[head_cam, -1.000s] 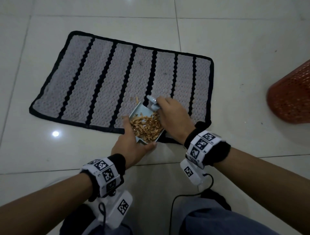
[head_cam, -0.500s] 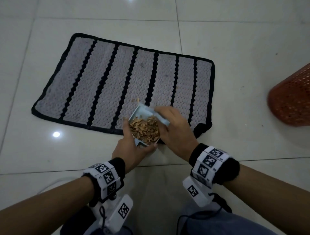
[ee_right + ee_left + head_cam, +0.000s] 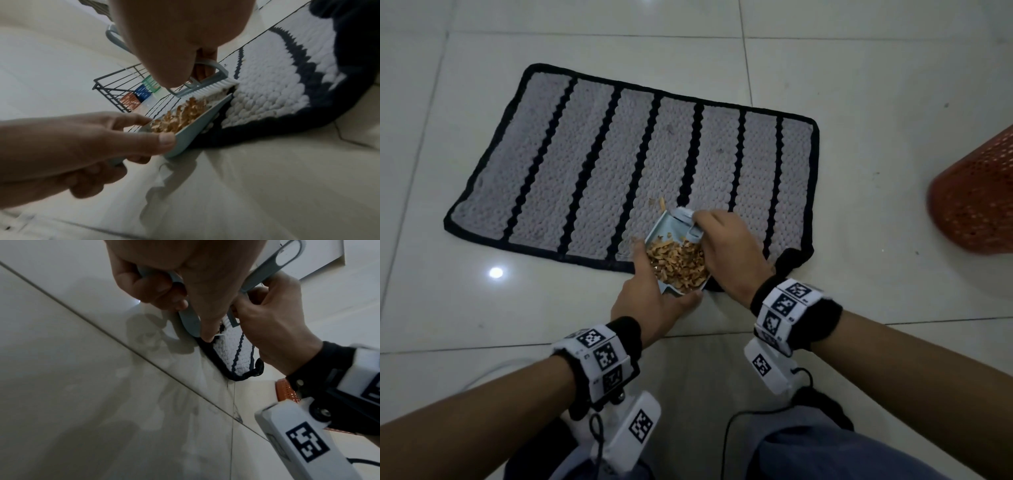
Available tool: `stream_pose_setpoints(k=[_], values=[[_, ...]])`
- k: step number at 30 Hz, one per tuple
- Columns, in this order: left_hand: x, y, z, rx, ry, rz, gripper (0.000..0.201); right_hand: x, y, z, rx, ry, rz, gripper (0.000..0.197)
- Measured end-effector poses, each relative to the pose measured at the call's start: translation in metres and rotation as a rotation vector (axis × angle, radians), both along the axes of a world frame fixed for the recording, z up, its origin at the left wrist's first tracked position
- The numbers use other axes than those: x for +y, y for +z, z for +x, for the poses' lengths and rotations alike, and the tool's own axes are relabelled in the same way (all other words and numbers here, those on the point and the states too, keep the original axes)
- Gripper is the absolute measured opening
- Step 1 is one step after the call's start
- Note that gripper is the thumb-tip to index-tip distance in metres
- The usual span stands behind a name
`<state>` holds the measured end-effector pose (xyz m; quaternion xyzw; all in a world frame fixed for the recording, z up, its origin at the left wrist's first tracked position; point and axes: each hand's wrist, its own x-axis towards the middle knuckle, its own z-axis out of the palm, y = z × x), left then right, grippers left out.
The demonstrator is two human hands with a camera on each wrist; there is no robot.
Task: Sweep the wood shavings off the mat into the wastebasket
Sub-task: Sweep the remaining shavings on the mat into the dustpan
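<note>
A grey mat (image 3: 619,164) with black stripes lies on the tiled floor. My left hand (image 3: 650,294) grips a light blue dustpan (image 3: 671,229) by its handle (image 3: 189,318), tilted at the mat's near edge. A heap of tan wood shavings (image 3: 678,263) fills the pan. My right hand (image 3: 722,246) grips a small brush (image 3: 685,216), whose white bristles (image 3: 205,87) sit at the pan's far lip. A few shavings (image 3: 661,204) lie on the mat just beyond the pan. The orange mesh wastebasket (image 3: 976,198) stands on the floor at the far right.
The mat's near right corner (image 3: 791,260) is folded up beside my right wrist. A black wire rack (image 3: 123,91) holding small boxes shows far off in the right wrist view. My knees and a cable (image 3: 732,431) are at the bottom.
The brush swept shavings toward me into the pan, then went back out to the pan's far lip. The dustpan has stayed at the mat's near edge.
</note>
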<state>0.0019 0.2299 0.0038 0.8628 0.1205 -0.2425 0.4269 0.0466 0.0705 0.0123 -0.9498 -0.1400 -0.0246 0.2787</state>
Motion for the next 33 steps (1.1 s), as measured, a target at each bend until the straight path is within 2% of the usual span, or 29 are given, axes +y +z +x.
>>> stream_pose_setpoints(k=[5,9,11,15,17,20,24,29,33], values=[[0.003,-0.001,-0.001,-0.021,0.022,-0.101,0.117,0.011,0.005,-0.02,0.022,0.126,0.059,0.04],[0.004,-0.001,-0.003,-0.021,0.038,-0.118,0.108,0.011,0.007,-0.032,-0.05,0.188,0.089,0.034],[0.007,-0.002,-0.006,-0.02,0.053,-0.111,0.111,0.011,0.006,-0.036,-0.084,0.189,0.124,0.032],[0.01,-0.001,-0.011,-0.035,0.105,-0.155,0.115,0.009,0.006,-0.032,-0.047,0.11,0.325,0.026],[0.012,0.003,-0.013,-0.028,0.116,-0.138,0.116,0.009,0.012,-0.023,-0.007,0.012,0.451,0.022],[0.02,0.007,-0.016,-0.028,0.149,-0.122,0.121,0.011,0.021,0.001,0.025,-0.126,0.526,0.016],[0.031,0.013,-0.02,-0.018,0.193,-0.086,0.124,0.006,0.02,0.044,0.016,-0.173,0.473,0.016],[0.044,0.012,-0.024,-0.03,0.231,-0.072,0.121,0.017,0.014,0.087,0.032,0.003,0.321,0.019],[0.045,0.01,-0.02,-0.015,0.228,-0.062,0.124,0.034,0.007,0.091,0.11,0.126,0.132,0.026]])
